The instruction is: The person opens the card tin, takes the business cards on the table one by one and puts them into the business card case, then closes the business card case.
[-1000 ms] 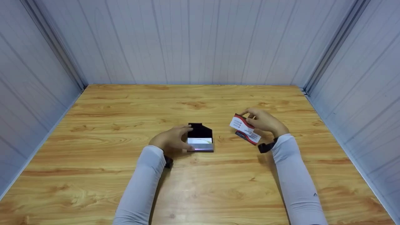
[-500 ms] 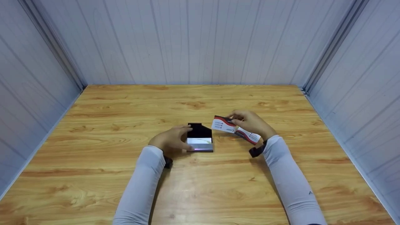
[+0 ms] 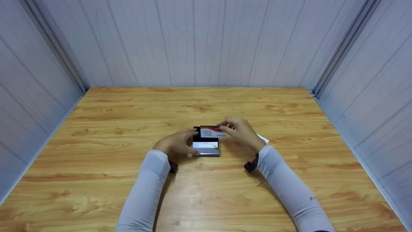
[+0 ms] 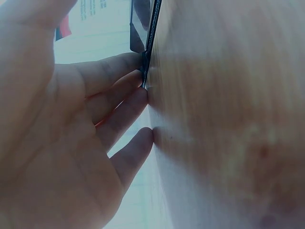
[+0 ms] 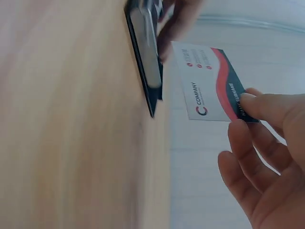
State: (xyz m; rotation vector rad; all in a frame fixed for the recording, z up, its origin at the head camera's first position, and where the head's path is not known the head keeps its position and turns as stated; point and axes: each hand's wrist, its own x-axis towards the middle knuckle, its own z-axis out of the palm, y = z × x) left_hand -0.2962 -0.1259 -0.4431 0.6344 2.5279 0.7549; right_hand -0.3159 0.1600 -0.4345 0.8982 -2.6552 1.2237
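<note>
An opened black card case (image 3: 206, 150) with a shiny silvery front lies on the table, its dark lid folded back. At its left side, my left hand (image 3: 176, 142) touches the case with spread, fairly straight fingers; some fingertips (image 4: 147, 133) rest on the tabletop. My right hand (image 3: 239, 130) pinches a business card (image 3: 210, 132) by one end between thumb and fingers. White with a red wave and a dark band, the card (image 5: 205, 86) is held above the case's lid, apart from the case in the right wrist view. Part of the lid is hidden behind it.
Another card (image 3: 263, 139) lies on the wood-grain table (image 3: 206, 196) to the right, mostly hidden by my right hand. Pale panelled walls (image 3: 206, 42) enclose the table at the back and both sides.
My right hand has moved left with the business card, from over the other card to above the case's lid, and the card is now nearly level. My left hand stays put.
</note>
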